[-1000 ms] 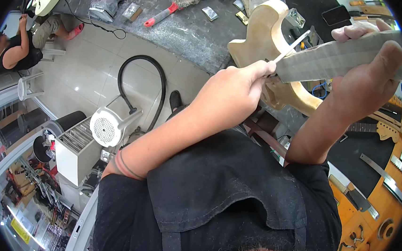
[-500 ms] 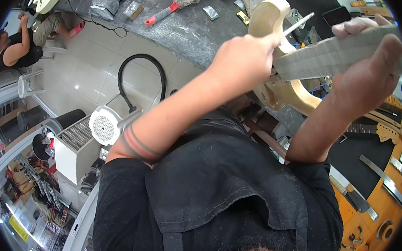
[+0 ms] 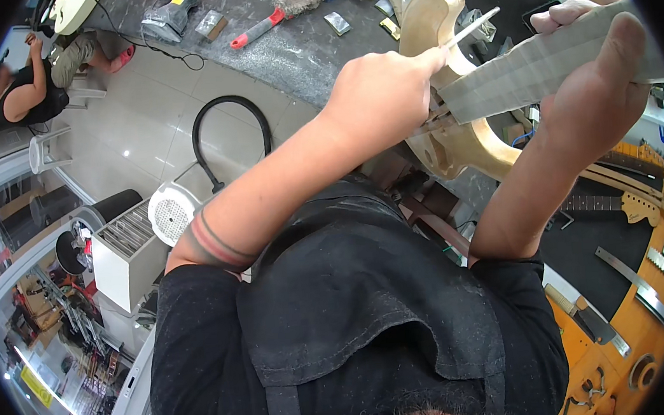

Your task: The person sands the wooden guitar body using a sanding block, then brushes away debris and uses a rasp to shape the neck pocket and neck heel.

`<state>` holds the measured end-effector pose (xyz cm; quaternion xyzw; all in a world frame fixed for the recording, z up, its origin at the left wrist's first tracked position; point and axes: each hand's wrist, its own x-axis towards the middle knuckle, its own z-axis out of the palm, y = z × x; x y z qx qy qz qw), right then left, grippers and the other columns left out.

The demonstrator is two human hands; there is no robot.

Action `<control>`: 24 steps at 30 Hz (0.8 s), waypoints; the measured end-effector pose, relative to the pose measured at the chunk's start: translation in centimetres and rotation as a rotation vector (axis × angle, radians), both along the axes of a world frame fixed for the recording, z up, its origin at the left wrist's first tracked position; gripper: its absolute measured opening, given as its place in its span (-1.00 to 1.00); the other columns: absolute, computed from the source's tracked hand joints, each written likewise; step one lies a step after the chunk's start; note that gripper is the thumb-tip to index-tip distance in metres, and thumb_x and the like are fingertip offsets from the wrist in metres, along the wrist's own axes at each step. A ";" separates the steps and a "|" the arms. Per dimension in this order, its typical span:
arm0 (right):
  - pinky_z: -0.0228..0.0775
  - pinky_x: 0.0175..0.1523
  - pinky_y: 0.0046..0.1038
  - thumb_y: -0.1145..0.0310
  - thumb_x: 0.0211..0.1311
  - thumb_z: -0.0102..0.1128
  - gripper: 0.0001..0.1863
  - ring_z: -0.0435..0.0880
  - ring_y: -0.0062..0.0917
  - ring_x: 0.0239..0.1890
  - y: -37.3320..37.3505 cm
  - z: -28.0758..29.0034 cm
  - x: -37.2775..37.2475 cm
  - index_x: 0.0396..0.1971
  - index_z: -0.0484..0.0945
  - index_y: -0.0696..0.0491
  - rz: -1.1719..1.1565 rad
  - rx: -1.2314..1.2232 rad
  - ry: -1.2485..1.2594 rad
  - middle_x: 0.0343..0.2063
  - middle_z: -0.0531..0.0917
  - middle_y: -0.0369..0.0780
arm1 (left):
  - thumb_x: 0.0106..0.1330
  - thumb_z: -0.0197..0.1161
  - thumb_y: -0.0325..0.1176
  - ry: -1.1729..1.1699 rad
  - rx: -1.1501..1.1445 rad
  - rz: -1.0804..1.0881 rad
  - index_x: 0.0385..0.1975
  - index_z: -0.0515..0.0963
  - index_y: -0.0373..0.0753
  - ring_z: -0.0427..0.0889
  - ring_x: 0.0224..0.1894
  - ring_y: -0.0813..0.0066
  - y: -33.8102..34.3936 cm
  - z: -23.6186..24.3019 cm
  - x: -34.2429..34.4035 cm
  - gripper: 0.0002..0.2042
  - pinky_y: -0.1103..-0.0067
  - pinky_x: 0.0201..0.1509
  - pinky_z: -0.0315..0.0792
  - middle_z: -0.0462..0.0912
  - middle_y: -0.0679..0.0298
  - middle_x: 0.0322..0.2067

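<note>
gripping a thin pale stick [image 3: 477, 26], the left hand [image 3: 386, 86] has its fingers curled & clamped on it, the free end poking out up & to the right. the right hand [image 3: 592, 97] is clamped on a long flat grey-wrapped board [image 3: 520, 72], fingertips over the far edge, thumb across the face. a curvy pale wooden guitar body [image 3: 423, 29] is beneath both, by the edge of a dusty dark-grey bench [image 3: 278, 63]; stick & board's near end overlap it in view, can't tell if the stick touches. on the bench, l. of the body: a fuzzy grey brush w/ red-&-grey handle [image 3: 279, 13]. on the floor, further l.: a looped black hose [image 3: 230, 99] nr a round white perforated stool [image 3: 170, 212].
</note>
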<state>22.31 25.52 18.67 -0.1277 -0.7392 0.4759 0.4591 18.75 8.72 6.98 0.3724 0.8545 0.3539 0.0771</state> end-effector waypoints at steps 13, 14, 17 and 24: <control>0.76 -0.14 -0.29 0.00 0.67 0.29 -0.45 0.83 -0.28 -0.39 -1.0 -0.1 -0.7 0.08 0.62 0.31 0.089 0.011 0.047 -0.38 0.81 -0.05 | 0.47 0.26 -0.42 0.155 0.001 0.023 0.28 0.70 -0.02 0.81 -0.39 -0.03 -0.9 -0.5 0.4 -0.60 0.10 -0.30 0.66 0.77 0.04 -0.44; 0.76 -0.14 -0.30 -0.02 0.67 0.28 -0.42 0.83 -0.27 -0.39 -1.0 -0.1 -0.8 0.10 0.61 0.33 0.070 0.002 0.040 -0.39 0.81 -0.05 | 0.47 0.27 -0.42 0.143 -0.019 0.017 0.29 0.70 -0.02 0.80 -0.41 -0.01 -1.2 -0.4 0.7 -0.59 0.11 -0.31 0.66 0.77 0.04 -0.44; 0.69 -0.28 -0.40 -0.08 0.68 0.25 -0.47 0.76 -0.41 -0.48 -3.7 -0.2 -2.0 0.00 0.61 0.21 -0.044 0.053 0.078 -0.48 0.73 -0.17 | 0.46 0.28 -0.43 0.039 0.030 -0.012 0.31 0.69 0.01 0.80 -0.42 0.01 -4.4 -0.9 4.4 -0.57 0.13 -0.34 0.65 0.76 0.07 -0.46; 0.65 -0.31 -0.48 -0.13 0.67 0.20 -0.50 0.73 -0.56 -0.54 -5.3 2.2 -2.5 -0.14 0.67 0.08 -0.025 0.132 -0.009 -0.54 0.70 -0.28 | 0.45 0.30 -0.42 0.372 0.005 0.087 0.29 0.71 -0.01 0.79 -0.47 0.04 -0.5 -0.7 -2.0 -0.58 0.18 -0.39 0.65 0.74 0.09 -0.52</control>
